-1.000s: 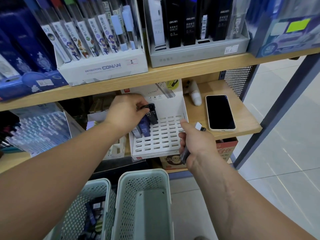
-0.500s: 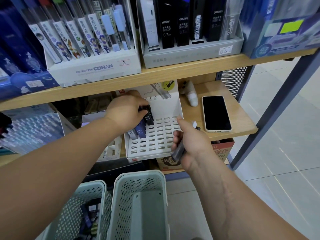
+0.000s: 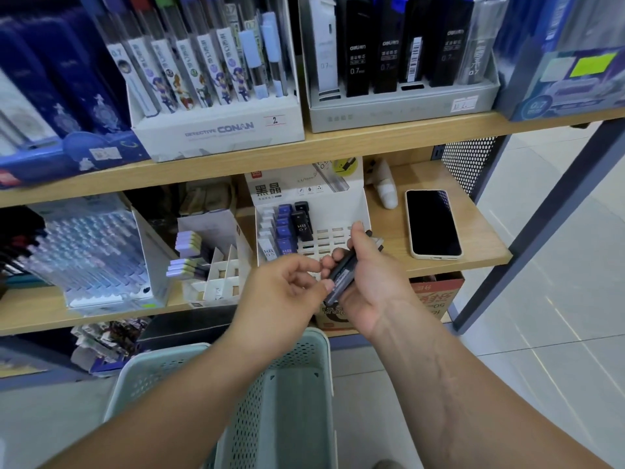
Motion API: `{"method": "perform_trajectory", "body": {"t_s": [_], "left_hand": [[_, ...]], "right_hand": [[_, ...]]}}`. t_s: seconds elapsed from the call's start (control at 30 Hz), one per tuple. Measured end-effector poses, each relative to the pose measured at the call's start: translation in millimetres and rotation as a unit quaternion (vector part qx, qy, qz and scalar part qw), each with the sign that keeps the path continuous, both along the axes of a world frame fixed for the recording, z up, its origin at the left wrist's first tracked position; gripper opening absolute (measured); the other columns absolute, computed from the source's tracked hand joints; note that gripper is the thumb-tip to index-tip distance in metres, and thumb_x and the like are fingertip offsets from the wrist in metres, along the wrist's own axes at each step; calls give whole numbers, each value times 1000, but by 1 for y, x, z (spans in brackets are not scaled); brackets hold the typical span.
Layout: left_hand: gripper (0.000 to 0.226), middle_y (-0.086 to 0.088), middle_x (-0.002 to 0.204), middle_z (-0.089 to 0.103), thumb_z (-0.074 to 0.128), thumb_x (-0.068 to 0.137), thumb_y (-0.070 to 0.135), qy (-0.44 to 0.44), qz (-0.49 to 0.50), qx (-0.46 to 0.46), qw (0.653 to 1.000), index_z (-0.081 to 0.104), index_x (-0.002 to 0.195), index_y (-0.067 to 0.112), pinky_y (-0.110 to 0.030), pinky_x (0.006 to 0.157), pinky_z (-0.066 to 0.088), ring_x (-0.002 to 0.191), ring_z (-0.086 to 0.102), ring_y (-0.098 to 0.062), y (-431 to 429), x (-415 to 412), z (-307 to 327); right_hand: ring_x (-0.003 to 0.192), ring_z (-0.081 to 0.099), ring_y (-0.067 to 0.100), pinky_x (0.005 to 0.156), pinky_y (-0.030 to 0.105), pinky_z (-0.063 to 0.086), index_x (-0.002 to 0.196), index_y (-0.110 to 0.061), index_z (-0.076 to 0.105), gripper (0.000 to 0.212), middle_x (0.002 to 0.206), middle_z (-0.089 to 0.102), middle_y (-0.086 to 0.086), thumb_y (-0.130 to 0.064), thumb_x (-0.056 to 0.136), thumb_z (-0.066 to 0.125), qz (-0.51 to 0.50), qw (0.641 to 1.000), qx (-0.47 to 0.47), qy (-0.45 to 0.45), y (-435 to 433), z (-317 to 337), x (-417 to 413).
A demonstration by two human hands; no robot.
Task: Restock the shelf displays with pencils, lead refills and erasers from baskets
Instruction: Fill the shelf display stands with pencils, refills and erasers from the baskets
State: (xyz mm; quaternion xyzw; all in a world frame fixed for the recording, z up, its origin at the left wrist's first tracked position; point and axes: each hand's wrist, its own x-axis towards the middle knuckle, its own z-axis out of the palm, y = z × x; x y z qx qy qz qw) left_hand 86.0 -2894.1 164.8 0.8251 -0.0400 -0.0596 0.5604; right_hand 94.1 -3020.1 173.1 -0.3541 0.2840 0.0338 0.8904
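Note:
My right hand grips a small bundle of dark lead refill cases in front of the middle shelf. My left hand is beside it, fingers curled, its fingertips touching the lower end of the bundle. Behind the hands stands a white slotted display tray; white, blue and black HB refill cases stand in rows on its left side, and the slots to the right are bare. A pale green perforated basket sits below my arms.
A phone lies face up on the shelf right of the tray, with a small white object behind it. White eraser display and a pen box stand to the left. Upper shelf holds refill displays. A dark metal post frames the right side.
My left hand let go of the black case in the tray and drew back to the bundle in my right hand. The right hand moved slightly left and down.

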Motion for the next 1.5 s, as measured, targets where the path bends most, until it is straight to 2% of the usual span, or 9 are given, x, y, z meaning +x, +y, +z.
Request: {"method": "perform_trajectory", "body": {"t_s": [0.2,0.3,0.43,0.53,0.77,1.0,1.17,1.3,1.5], "left_hand": [[34,15,62,67,64,88,-5,18,25,-19,999,69,86,29,-24,60,53,59,63,-7,7,-13,1],[32,6,63,69,60,88,-7,54,65,-51,995,73,84,23,-22,55,51,56,61,-8,10,-18,-2],[24,-7,67,63,55,90,-4,101,127,-110,981,73,87,10,-24,52,49,56,55,-12,19,-17,-10],[14,-6,65,58,59,94,4,108,137,-142,974,71,88,8,-28,56,48,59,52,-15,24,-13,-12],[6,-6,69,70,70,89,3,25,181,-173,968,72,92,7,-26,60,55,63,65,-15,25,19,8],[12,6,78,73,73,89,11,-138,100,49,984,75,89,23,-21,65,52,66,64,-4,23,65,33],[15,6,95,73,73,89,20,-264,12,308,914,78,103,16,-18,79,44,77,60,-6,19,92,41],[17,-1,100,76,74,88,22,-259,-48,378,888,78,103,15,-32,87,55,90,68,-18,10,106,37],[21,4,115,71,70,92,28,-192,-75,421,883,75,111,21,-23,84,45,100,64,-15,3,119,44]], "right_hand": [[54,59,19,62,34,55,86,-11,57,32,59,58,5,-39,101,57,30,999,-39,8,10,0,-3],[58,60,21,69,39,54,89,-11,60,32,62,62,5,-42,100,59,48,996,-71,23,12,-2,-4],[61,66,19,58,32,55,99,-9,63,31,78,71,8,-39,101,58,68,986,-145,39,16,-7,-5],[52,59,15,49,26,49,99,-8,66,32,69,67,6,-39,101,58,92,980,-174,43,17,-11,-6],[46,42,13,46,24,38,93,-15,61,25,65,58,2,-39,99,62,131,973,-184,55,6,-10,-4],[46,38,14,44,24,32,104,-10,65,25,65,49,2,-33,100,59,73,975,-191,87,-3,-10,-2],[42,36,12,42,21,31,102,-10,64,23,62,47,1,-32,100,58,4,984,-154,89,-18,-9,1],[44,38,12,44,25,32,101,-10,66,26,63,47,1,-34,100,58,1,986,-144,84,-23,-10,1],[41,37,14,46,26,33,94,-10,64,26,58,46,2,-33,101,56,2,988,-138,74,-26,-8,0]]}}
